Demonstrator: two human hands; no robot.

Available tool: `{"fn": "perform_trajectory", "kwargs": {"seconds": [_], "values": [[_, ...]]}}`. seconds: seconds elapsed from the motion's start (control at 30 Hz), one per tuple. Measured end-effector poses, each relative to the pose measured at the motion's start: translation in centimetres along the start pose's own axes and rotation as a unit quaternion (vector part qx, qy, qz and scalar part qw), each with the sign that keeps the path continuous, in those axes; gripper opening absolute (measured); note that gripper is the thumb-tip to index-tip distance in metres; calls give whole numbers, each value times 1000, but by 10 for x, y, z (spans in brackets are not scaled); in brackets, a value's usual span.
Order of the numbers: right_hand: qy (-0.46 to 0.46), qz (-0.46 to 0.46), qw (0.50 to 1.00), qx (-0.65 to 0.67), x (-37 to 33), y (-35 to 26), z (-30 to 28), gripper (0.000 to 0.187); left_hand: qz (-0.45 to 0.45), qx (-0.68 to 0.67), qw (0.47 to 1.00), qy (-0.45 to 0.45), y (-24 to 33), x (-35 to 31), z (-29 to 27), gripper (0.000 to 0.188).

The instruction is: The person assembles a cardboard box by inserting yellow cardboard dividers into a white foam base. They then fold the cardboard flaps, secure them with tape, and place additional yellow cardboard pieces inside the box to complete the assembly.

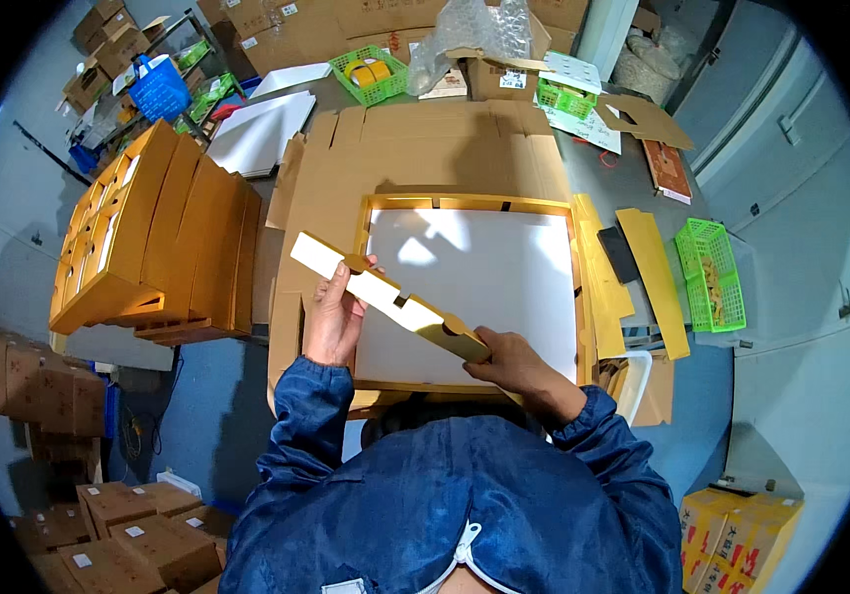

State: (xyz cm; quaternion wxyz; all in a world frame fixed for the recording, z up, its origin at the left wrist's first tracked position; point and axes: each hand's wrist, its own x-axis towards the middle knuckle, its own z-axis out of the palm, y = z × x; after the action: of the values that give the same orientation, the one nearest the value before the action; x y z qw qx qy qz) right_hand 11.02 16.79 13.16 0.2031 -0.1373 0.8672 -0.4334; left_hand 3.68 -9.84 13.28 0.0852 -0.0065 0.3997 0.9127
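Between my two hands I hold a long yellow notched strip (385, 295), slanting from upper left to lower right. My left hand (335, 319) grips it near its upper-left end, thumb on top. The fingers of my right hand (524, 370) close on its lower-right end. Under the strip lies a shallow yellow frame or tray (465, 203) with a white bottom (484, 277). Notches show in the strip's edges and in the frame's far wall. The strip is held above the tray, apart from its floor.
The tray rests on a flat cardboard sheet (425, 148). At left stand stacked yellow compartment boxes (158, 228). To the right lie yellow strips (653, 282), a black piece (618, 254) and a green basket (711, 275) of small pieces. Behind are a basket with tape (371, 75) and bubble wrap (474, 40).
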Motion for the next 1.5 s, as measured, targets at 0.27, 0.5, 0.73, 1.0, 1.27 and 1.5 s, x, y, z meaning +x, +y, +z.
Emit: {"fn": "perform_trajectory", "kwargs": {"seconds": [0.27,0.5,0.73,1.0,1.27,1.5], "values": [[35,-56,998,-8,5,-15,2,68,-125,48,971,-197,-58,-24,15,34],[2,16,999,-39,-12,2,-21,60,-81,-15,991,-109,-28,-7,-5,27],[161,-53,971,-169,2,48,-17,22,-77,31,992,-93,-25,-8,-7,43],[234,-166,891,-351,-36,75,-90,17,238,821,515,-63,56,-13,-33,90],[199,-132,880,-411,-28,44,-123,49,-32,821,534,-199,33,-13,-63,27],[35,-311,919,-238,29,-2,-11,52,-50,762,594,-254,-68,-27,-4,25]]}}
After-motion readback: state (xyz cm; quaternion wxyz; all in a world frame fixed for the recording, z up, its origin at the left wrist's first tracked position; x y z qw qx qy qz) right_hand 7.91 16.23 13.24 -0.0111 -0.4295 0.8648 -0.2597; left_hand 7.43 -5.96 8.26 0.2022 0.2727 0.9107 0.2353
